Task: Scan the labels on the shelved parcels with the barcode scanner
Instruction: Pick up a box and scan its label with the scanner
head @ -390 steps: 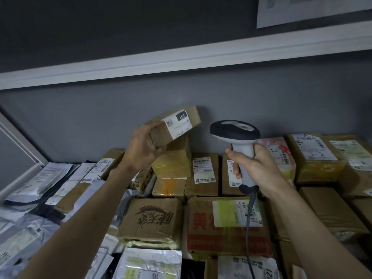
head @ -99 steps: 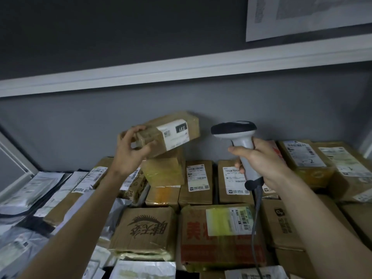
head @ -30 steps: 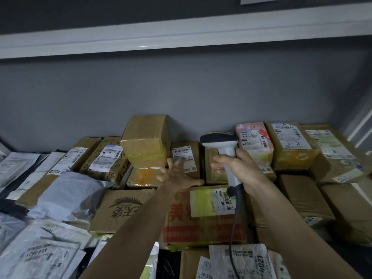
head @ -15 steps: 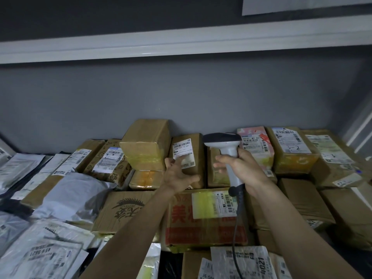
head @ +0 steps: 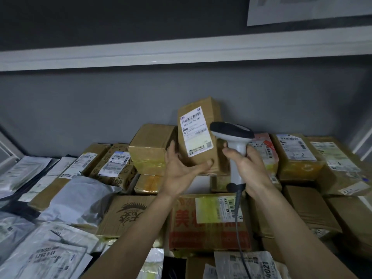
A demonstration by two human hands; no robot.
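- Parcels (head: 211,220): cardboard boxes and grey plastic mailers lie packed together across the shelf, against a grey back wall (head: 100,101). Most show white printed labels facing up.
- White shelf edge (head: 181,51): runs across the view above the wall; a sheet of paper (head: 310,9) hangs above it at upper right.
- Red-printed box (head: 209,222): lies flat at front centre, below both hands, with a yellow-tinted label on its top face.
- Grey mailer (head: 84,196): rests crumpled on the boxes to the left of the left forearm.
- Yellow-taped box (head: 151,146): stands on the stack just left of the held parcel.
- Held parcel (head: 201,135): a small brown box, raised above the stack and tilted slightly, long side near upright. Its white label (head: 196,130) faces the camera, with barcodes at the top and middle.
- Barcode scanner (head: 233,141): white body with dark head, upright, just right of the held parcel. The head overlaps the parcel's right edge in the view; contact cannot be confirmed. A grey cable (head: 238,214) drops from the handle base.
- Left hand (head: 181,168): supports the held parcel from below and from the left, fingers curled around its lower end, thumb along the left side.
- Right hand (head: 247,166): fingers wrapped firmly round the scanner handle.
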